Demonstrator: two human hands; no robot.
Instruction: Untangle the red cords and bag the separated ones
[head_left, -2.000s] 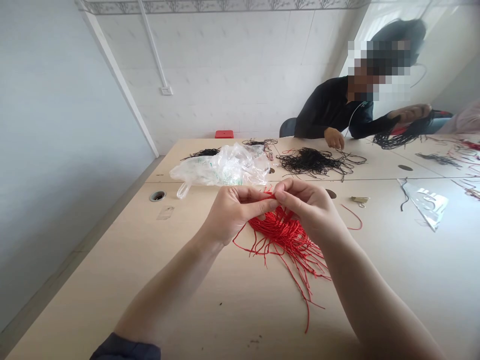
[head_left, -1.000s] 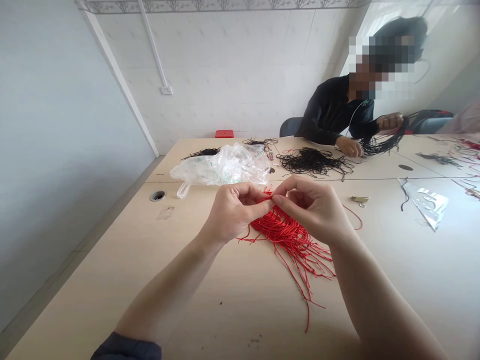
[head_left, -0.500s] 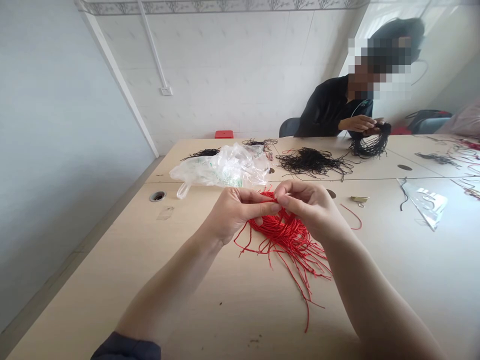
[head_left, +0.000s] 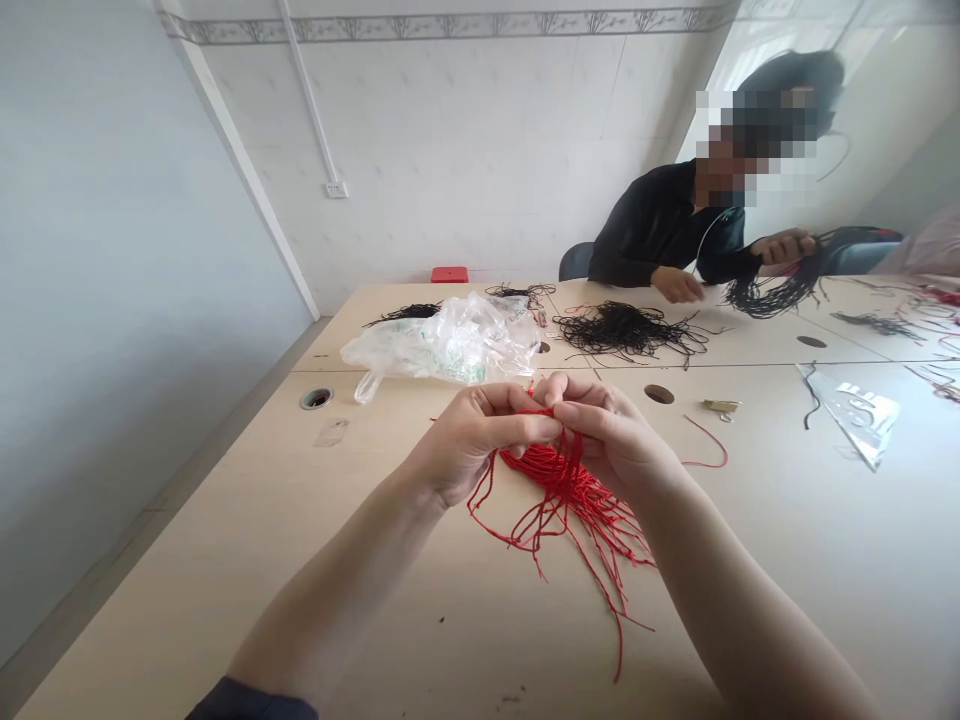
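Note:
My left hand [head_left: 487, 440] pinches red cord between thumb and fingers, just above the table. Close against it, my right hand [head_left: 604, 425] is closed on the same red cord, thumb tip near the left thumb. Strands hang from between the two hands. Beneath them lies a bundle of thin red cords [head_left: 592, 500], its loose ends spread toward me and to the right. My hands hide the far part of the bundle, and the exact grip at the fingertips is too small to make out.
Behind my hands lies a crumpled clear plastic bag [head_left: 457, 345], with a pile of black cords [head_left: 626, 330] to its right. A gold clip [head_left: 721, 407] and a clear set square [head_left: 859, 410] lie at right. Across the table a person [head_left: 660, 220] holds black cords [head_left: 780, 290].
Red strands now hang in a looser group below my fingers, and my hands have shifted slightly. The person opposite has parted their hands, carrying the black cords to the right.

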